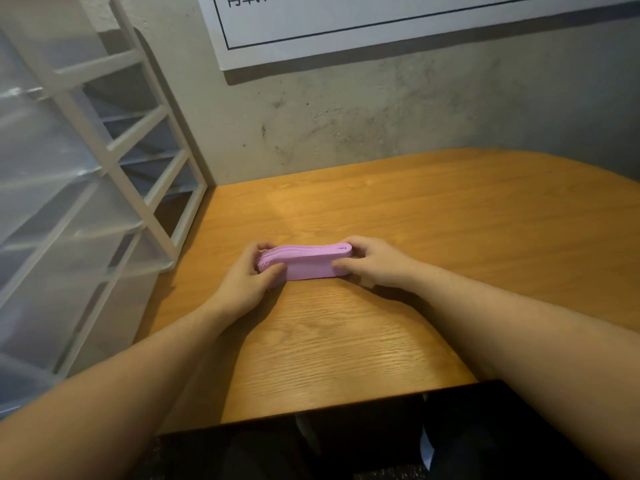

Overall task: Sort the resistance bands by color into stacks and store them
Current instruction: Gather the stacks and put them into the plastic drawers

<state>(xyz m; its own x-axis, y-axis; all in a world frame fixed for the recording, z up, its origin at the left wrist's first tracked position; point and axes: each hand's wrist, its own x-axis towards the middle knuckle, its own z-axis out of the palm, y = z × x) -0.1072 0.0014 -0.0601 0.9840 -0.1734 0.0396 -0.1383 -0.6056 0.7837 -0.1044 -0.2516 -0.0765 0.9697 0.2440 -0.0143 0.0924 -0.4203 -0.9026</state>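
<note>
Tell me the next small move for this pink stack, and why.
Probably lift the pink stack of bands and carry it left toward the drawer unit. The left hand and right hand each hold one end, the bands look squared up, and no other bands show on the table.

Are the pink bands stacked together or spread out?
Stacked: the pink bands form one layered bundle, held at both ends by left hand and right hand.

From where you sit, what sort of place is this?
Probably a gym storeroom or work corner: a stack of pink resistance bands on a wooden table, white translucent drawers, bare concrete wall.
</note>
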